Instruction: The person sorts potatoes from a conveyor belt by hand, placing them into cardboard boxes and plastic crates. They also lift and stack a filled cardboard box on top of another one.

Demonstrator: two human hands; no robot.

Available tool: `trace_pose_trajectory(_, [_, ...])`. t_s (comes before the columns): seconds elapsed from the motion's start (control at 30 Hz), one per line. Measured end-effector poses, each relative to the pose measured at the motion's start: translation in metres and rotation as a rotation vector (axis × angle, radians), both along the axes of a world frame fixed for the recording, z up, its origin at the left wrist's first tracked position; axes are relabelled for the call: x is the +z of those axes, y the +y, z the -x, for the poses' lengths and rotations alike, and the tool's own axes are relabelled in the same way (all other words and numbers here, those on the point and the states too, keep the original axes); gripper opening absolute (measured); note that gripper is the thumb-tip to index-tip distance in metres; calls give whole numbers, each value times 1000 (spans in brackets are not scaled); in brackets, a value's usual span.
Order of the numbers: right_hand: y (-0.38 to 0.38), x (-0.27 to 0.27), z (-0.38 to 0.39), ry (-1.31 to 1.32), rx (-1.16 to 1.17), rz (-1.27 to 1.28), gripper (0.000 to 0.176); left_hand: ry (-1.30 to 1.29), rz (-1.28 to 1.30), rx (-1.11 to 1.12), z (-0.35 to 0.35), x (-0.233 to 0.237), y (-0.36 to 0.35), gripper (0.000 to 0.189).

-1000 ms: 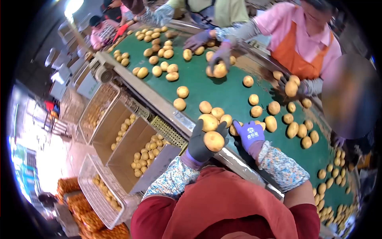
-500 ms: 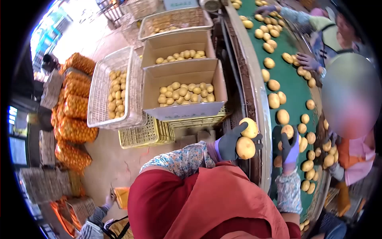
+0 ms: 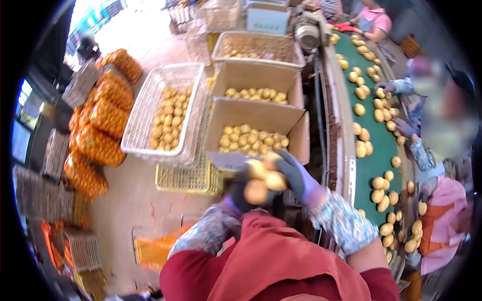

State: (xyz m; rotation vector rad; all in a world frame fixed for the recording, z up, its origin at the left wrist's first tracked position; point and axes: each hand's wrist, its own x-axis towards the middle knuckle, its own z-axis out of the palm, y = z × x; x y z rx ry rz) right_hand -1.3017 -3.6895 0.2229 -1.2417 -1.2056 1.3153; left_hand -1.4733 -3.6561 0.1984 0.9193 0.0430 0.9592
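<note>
Several potatoes (image 3: 256, 191), smeared by motion, are gathered between my two gloved hands in front of my body. My left hand (image 3: 238, 194) wraps them from the left side. From the right, my right hand (image 3: 297, 176) curls over them, closed against the upper ones. Just beyond my hands stands an open cardboard box (image 3: 261, 111) with a layer of potatoes inside. The hands partly cover its near wall.
A green conveyor belt (image 3: 369, 168) carrying potatoes runs along my right, with co-workers on its far side. A white basket (image 3: 131, 138) of potatoes stands left of the boxes, above yellow crates (image 3: 188, 179). Filled orange net sacks (image 3: 100, 143) are stacked farther left.
My right hand has left the belt and come to the left with potatoes. My left hand has also shifted left, and both hands now meet near the cardboard box.
</note>
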Motion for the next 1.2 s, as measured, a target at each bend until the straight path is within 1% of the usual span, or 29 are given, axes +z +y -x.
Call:
trace_pose_trajectory(0.03, [21,34,23,0,3,-90,50,42,-101,220,12,-6,25,38])
trace_pose_trajectory(0.07, [34,67,45,9,-17,-187,53,-4,33,284,37,-13,52,40])
trace_pose_trajectory(0.13, [35,103,71,-12,-56,-308,58,-289,353,298,102,-38,113,44])
trace_pose_trajectory(0.2, [1,105,80,-161,-2,-289,60,-479,523,359,161,-76,157,48])
trace_pose_trajectory(0.27, [-36,59,55,-530,64,-775,53,-549,591,370,188,-119,170,52])
trace_pose_trajectory(0.33, [-78,72,41,-757,145,-465,42,-570,669,229,193,-167,152,57])
trace_pose_trajectory(0.4, [-117,65,22,-627,-63,-344,39,-522,973,38,174,-105,110,56])
trace_pose_trajectory(0.43, [-144,54,9,-563,-199,-284,37,-434,730,-60,165,-135,113,57])
trace_pose_trajectory(0.47, [-161,21,-6,-500,-359,-398,35,-370,483,-177,143,-160,128,57])
trace_pose_trajectory(0.5, [-188,42,-10,-676,-454,-350,34,-332,705,-170,110,-143,134,58])
trace_pose_trajectory(0.53, [-217,60,-13,-841,-537,-285,33,-265,917,-140,80,-103,123,59])
trace_pose_trajectory(0.57, [-235,32,-24,-939,-589,-314,31,-301,737,-435,48,-72,104,59])
trace_pose_trajectory(0.6, [-264,29,-18,-1097,-667,-234,31,-360,554,-714,14,-35,67,59])
trace_pose_trajectory(0.63, [-294,27,-12,-1251,-720,-151,31,-321,404,-818,-12,-10,35,60])
trace_pose_trajectory(0.67, [-324,24,-4,-1394,-757,-57,31,-310,395,-961,-32,4,3,60])
trace_pose_trajectory(0.7, [-334,34,-5,-1390,-799,57,32,-195,377,-1020,-64,26,-8,59])
trace_pose_trajectory(0.73, [-361,29,7,-1301,-851,170,33,-38,401,-1102,-78,41,-36,56])
trace_pose_trajectory(0.77, [-390,11,8,-1284,-849,205,34,94,166,-1079,-95,51,-64,52])
trace_pose_trajectory(0.8, [-417,7,25,-1476,-845,145,34,440,-151,-880,-98,74,-100,47])
trace_pose_trajectory(0.83, [-439,10,42,-1437,-882,183,36,465,-331,-856,-112,79,-124,47])
trace_pose_trajectory(0.87, [-462,3,59,-1451,-941,274,37,480,-507,-823,-123,77,-143,48])
trace_pose_trajectory(0.93, [-500,12,85,-1336,-1080,376,39,574,-834,-655,-147,67,-167,51])
trace_pose_trajectory(0.97, [-527,0,98,-1343,-1191,429,40,664,-962,-617,-148,89,-185,53])
trace_pose_trajectory(1.0, [-547,-11,108,-1348,-1305,477,42,616,-1018,-586,-154,84,-197,55])
trace_pose_trajectory(1.03, [-553,5,120,-1163,-1477,505,43,583,-1058,-611,-162,65,-197,55])
trace_pose_trajectory(1.07, [-575,-20,130,-1395,-1470,605,44,547,-1096,-635,-170,47,-198,55])
trace_pose_trajectory(1.13, [-580,-20,144,-1304,-1786,646,43,582,-1092,-749,-166,53,-226,54])
trace_pose_trajectory(1.17, [-579,-18,148,-1186,-1943,643,41,598,-1153,-838,-163,57,-239,55])
trace_pose_trajectory(1.2, [-584,-26,154,-1213,-2011,564,41,610,-1213,-925,-160,58,-251,55])
